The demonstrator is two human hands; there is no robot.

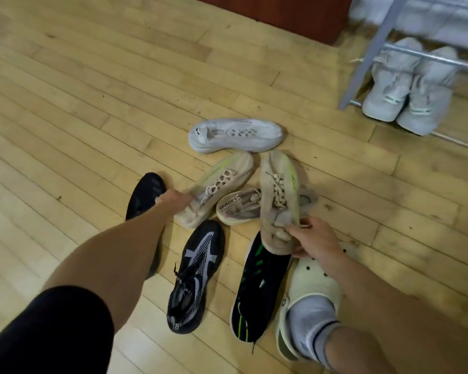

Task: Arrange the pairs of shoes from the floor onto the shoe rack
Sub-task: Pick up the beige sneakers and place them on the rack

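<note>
Several shoes lie in a heap on the wooden floor. My left hand [173, 199] grips the heel of a beige sneaker with a green stripe [219, 184]. My right hand [315, 238] grips the heel of its matching beige sneaker [278, 195], which is tilted up over the pile. Under them lies a cream shoe with a printed insole [235, 206]. A white sneaker [238, 134] lies on its side behind the pile. The grey shoe rack [368, 58] stands at the upper right, with a pale grey pair [405, 95] on its bottom tier.
A black sneaker [146, 193] lies partly hidden under my left arm. A black-and-grey sneaker [197, 273] and a black sneaker with green marks [257, 290] lie near me. My foot wears a cream clog [311, 282]. A dark red cabinet [281, 14] stands at the back.
</note>
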